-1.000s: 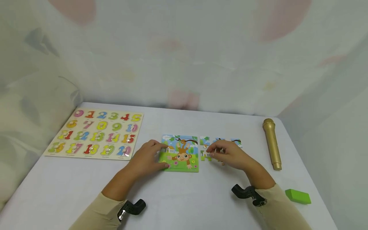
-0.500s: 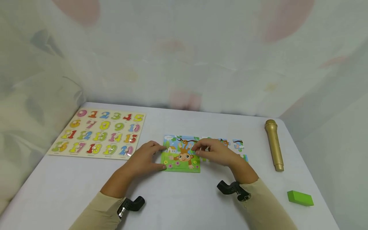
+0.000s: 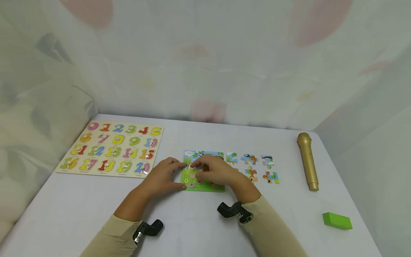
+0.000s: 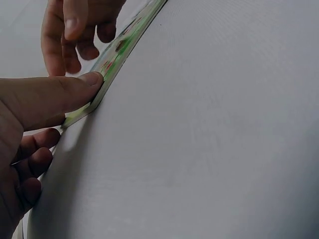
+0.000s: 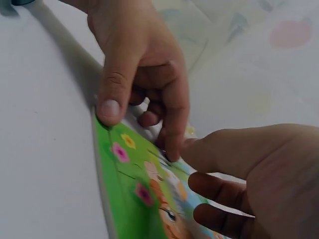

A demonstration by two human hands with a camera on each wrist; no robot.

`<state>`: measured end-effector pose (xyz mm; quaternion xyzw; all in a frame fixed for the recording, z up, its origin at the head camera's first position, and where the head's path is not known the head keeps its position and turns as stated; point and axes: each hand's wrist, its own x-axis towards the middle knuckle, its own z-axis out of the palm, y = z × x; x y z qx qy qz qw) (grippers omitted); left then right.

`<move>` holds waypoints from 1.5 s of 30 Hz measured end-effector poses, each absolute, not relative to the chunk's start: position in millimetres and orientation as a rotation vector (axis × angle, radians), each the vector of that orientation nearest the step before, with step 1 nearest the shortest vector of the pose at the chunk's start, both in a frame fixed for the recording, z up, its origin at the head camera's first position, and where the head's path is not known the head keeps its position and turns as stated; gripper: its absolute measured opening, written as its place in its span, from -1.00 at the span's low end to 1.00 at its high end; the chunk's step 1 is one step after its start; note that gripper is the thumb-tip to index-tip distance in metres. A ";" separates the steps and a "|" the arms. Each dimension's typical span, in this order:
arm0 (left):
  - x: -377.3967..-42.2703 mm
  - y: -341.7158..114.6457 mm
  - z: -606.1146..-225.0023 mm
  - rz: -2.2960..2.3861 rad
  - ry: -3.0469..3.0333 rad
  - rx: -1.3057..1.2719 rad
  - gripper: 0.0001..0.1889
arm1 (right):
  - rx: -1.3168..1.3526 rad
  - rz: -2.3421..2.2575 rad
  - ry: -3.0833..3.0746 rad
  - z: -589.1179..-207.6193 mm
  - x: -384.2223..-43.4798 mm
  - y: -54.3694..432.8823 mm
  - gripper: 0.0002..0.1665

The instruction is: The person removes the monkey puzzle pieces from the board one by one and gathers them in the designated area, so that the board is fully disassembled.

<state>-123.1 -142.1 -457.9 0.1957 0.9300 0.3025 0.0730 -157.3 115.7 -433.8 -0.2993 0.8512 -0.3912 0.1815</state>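
Observation:
My left hand (image 3: 163, 177) holds the left side of a square monkey jigsaw puzzle (image 3: 210, 188), which lies flat on the table. Its thumb presses the near left corner and its index finger touches the edge farther up. Over the puzzle's left half hangs my right hand (image 3: 216, 171), thumb and index finger bent with their tips near the picture. Whether a piece sits between those fingertips is hidden. To the right lie several loose jigsaw pieces, including a branch piece (image 3: 267, 161) and a monkey piece (image 3: 251, 175). Both hands meet at the puzzle in the right wrist view.
A number puzzle board (image 3: 110, 150) lies at the far left. On the right are a gold toy microphone (image 3: 308, 162) and a green block (image 3: 337, 221). Fabric walls enclose the back and sides of the white table (image 3: 192, 228).
My right hand has moved left, from the loose pieces across to the left half of the puzzle. More loose pieces are uncovered. The left hand keeps its place on the puzzle's edge.

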 end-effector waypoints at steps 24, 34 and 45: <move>-121.1 -137.4 -454.7 0.905 2.771 0.522 -0.21 | -1.005 -0.893 2.484 -444.5 -157.0 109.6 -0.51; -120.6 -136.8 -453.9 0.929 2.768 0.495 -0.23 | -1.011 -0.943 2.468 -444.9 -156.0 108.6 -0.52; -120.9 -135.3 -453.1 0.920 2.770 0.480 -0.24 | -0.895 -1.064 2.397 -446.4 -154.9 107.5 -0.51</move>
